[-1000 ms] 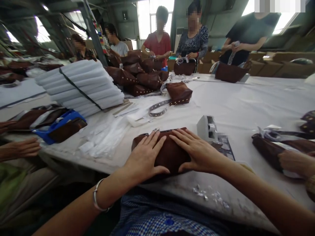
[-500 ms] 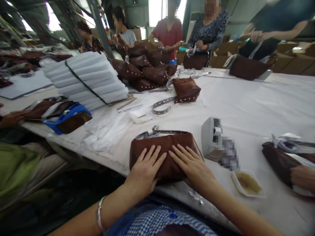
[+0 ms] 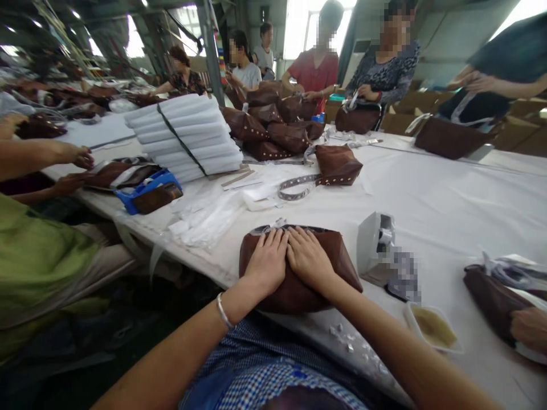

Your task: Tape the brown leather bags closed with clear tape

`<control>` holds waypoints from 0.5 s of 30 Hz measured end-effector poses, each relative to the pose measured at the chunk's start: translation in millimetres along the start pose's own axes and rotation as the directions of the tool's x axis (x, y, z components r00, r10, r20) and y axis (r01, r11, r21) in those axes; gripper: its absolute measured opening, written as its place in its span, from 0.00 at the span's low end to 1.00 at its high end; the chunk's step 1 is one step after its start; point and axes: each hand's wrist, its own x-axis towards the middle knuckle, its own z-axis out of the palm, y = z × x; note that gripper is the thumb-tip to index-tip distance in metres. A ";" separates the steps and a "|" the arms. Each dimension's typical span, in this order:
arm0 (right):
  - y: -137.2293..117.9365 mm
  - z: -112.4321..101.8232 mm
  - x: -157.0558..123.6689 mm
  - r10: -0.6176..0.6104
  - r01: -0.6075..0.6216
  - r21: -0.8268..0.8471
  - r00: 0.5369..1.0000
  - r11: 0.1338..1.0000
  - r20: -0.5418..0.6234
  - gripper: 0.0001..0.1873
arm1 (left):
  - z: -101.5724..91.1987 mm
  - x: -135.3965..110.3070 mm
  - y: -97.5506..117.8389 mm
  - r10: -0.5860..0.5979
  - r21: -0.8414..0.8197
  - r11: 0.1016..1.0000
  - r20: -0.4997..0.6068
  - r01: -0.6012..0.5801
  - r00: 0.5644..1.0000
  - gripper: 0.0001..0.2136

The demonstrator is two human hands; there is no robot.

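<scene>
A brown leather handbag [image 3: 342, 267] lies at the table's front edge, its opening and wrapped strap on the far side. My left hand [image 3: 268, 257] rests flat on the bag's upper face, fingers stretched toward the top edge. Right beside it, my right hand [image 3: 308, 255] also lies flat on the leather, its fingers close to those of the left. Neither hand grips anything. A light grey box-shaped dispenser [image 3: 372, 247] stands just right of the bag, and a white dish [image 3: 433, 326] with yellowish contents is nearer me.
Beyond lies another brown bag [image 3: 338, 164] with a studded strap. A stack of white foam sheets [image 3: 183, 136] and a pile of brown bags [image 3: 273, 128] stand farther back. A blue holder [image 3: 147, 191] is at left. Co-workers handle bags around the table; a co-worker's hand [image 3: 530, 327] is at right.
Both hands have slid up the bag toward its top edge and drawn together. The camera view has shifted left, and the co-worker's arms at left show more.
</scene>
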 end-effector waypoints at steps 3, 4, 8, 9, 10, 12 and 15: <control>-11.6 8.1 -18.6 0.004 -0.004 -0.006 0.998 1.000 -0.061 0.26 | 14.8 -19.2 -1.8 0.034 0.041 0.999 -0.001 -0.034 0.999 0.27; -14.0 8.4 -21.0 0.005 -0.005 -0.011 0.998 1.000 -0.066 0.26 | 16.6 -22.8 -2.0 0.036 0.053 0.998 -0.001 -0.036 0.999 0.27; -10.3 12.8 -7.2 0.018 -0.020 -0.069 1.000 0.997 -0.024 0.27 | 19.9 -10.8 -4.7 0.017 0.113 0.993 0.041 -0.022 0.999 0.28; -7.2 15.1 -1.5 0.021 -0.021 -0.079 1.000 0.997 -0.004 0.27 | 21.1 -4.4 -6.0 0.013 0.125 0.992 0.060 -0.021 0.998 0.27; -4.2 17.4 3.3 0.026 -0.025 -0.082 1.000 0.996 0.013 0.27 | 22.7 1.0 -7.4 0.011 0.132 0.991 0.075 -0.021 0.997 0.27; -0.6 20.5 7.4 0.037 -0.035 -0.063 0.999 0.997 0.028 0.27 | 26.5 5.3 -10.5 0.012 0.119 0.993 0.079 -0.022 0.997 0.27; -1.2 21.8 1.3 0.058 -0.058 0.020 0.998 0.998 -0.012 0.28 | 32.6 -3.4 -15.0 0.038 0.029 0.999 0.018 -0.038 0.999 0.28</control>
